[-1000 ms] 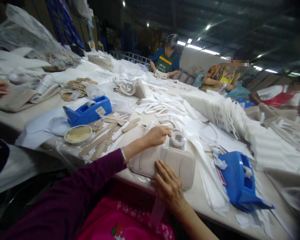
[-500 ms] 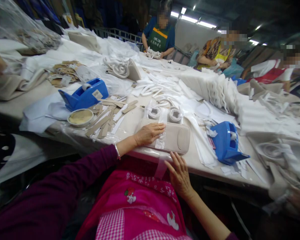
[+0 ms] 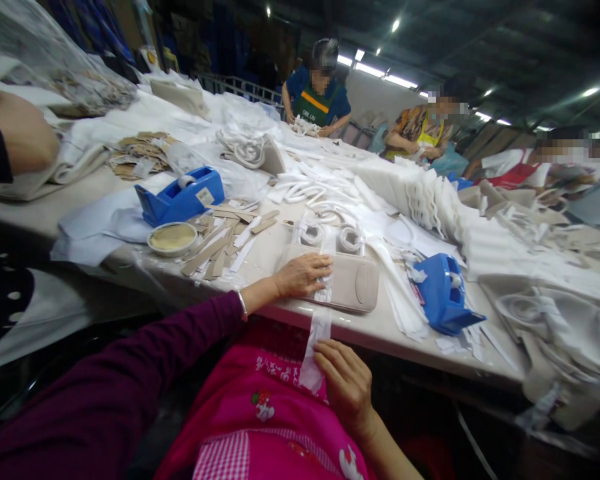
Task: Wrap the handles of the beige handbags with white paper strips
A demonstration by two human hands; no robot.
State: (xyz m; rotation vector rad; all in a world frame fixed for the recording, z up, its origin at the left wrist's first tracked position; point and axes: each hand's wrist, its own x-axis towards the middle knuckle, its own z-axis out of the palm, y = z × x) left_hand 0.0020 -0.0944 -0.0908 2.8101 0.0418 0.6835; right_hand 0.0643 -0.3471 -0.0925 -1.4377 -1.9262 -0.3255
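Observation:
A beige handbag (image 3: 353, 283) lies at the table's front edge, with two white-wrapped handle coils (image 3: 349, 239) behind it. My left hand (image 3: 304, 275) rests on the bag's left part, its fingers stretched flat against the white strip (image 3: 327, 257) that crosses the bag. Below the table edge, my right hand (image 3: 347, 383) pinches a hanging white strip end (image 3: 316, 347) between thumb and fingers. Whether this end is one piece with the strip on the bag, I cannot tell for sure.
Blue tape dispensers stand to the left (image 3: 185, 197) and right (image 3: 443, 293). Near the left one are a round dish (image 3: 173, 239) and cardboard strips (image 3: 220, 243). White foam sheets (image 3: 480, 233) lie right. A co-worker's hand (image 3: 27, 137) is at far left; other people work across the table.
My right hand has moved down, away from the bag, and its fingers have closed on the strip end. My left hand stays on the bag. The far-left hand has come further into view.

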